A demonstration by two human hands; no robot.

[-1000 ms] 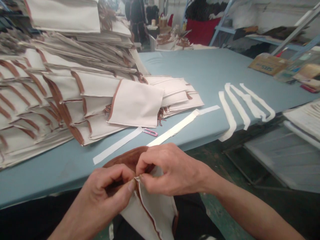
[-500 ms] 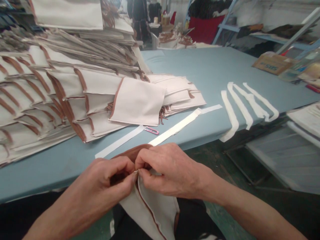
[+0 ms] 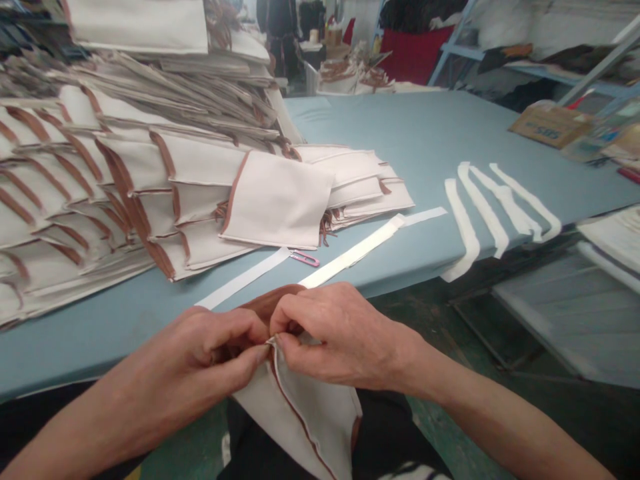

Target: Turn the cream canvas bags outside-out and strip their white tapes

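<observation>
A cream fabric pouch with brown edging hangs over my lap, its seam running down the middle. Thumb and fingers of my left hand pinch its top edge from the left. Right beside them, my right hand pinches the same edge, the two sets of fingertips almost touching. A brown strip of the pouch shows behind the knuckles. Just past my hands, a pink threader-like tool lies at the end of a white elastic strip. A longer cream strip lies to its right.
Stacks of similar cream pouches fill the left of the blue table. Several white strips hang over its front edge at right. A cardboard box stands at the far right, with a grey surface below.
My left hand's thumb has shifted slightly left and the pinched edge shows a little more. My right hand keeps its pinch. The view has moved slightly.
</observation>
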